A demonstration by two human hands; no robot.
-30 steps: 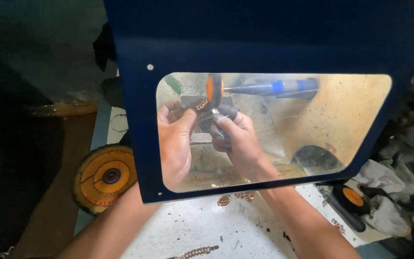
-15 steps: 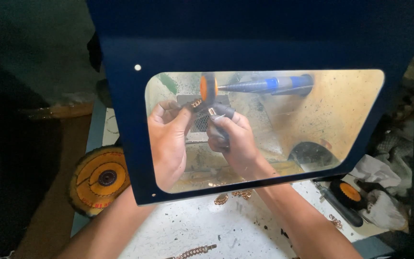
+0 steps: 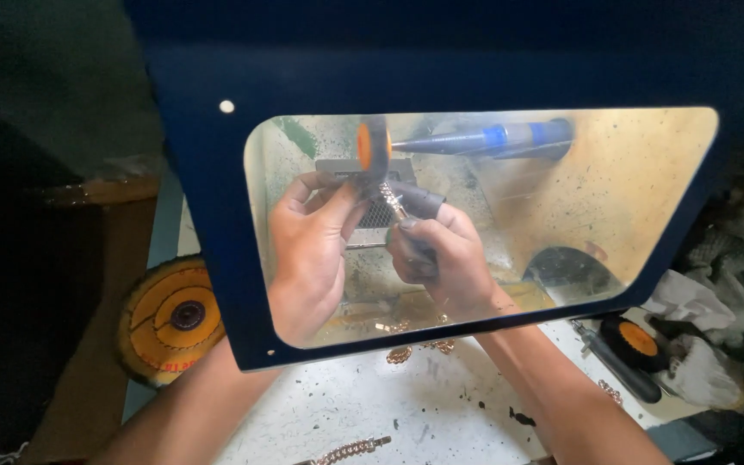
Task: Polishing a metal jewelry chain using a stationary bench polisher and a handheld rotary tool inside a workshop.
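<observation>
- Leaning at the far left, a yellow buffing disc (image 3: 170,319) with a dark hub sat beside the white bench (image 3: 363,405).
- Left hand (image 3: 307,250) worked behind the clear shield (image 3: 647,189), fingers curled and pinching one end of a small chain piece (image 3: 392,200).
- That chain piece was stretched between both hands, up against the orange-faced polishing wheel (image 3: 372,145) on its tapered spindle (image 3: 484,139).
- Right hand (image 3: 445,254) gripped the other end, fingertips in dark finger covers (image 3: 419,202), pressed together.
- Loose chain links (image 3: 346,449) lay on the bench below.
- Far right: a black-handled tool (image 3: 622,366) and an orange-topped disc (image 3: 637,338).
</observation>
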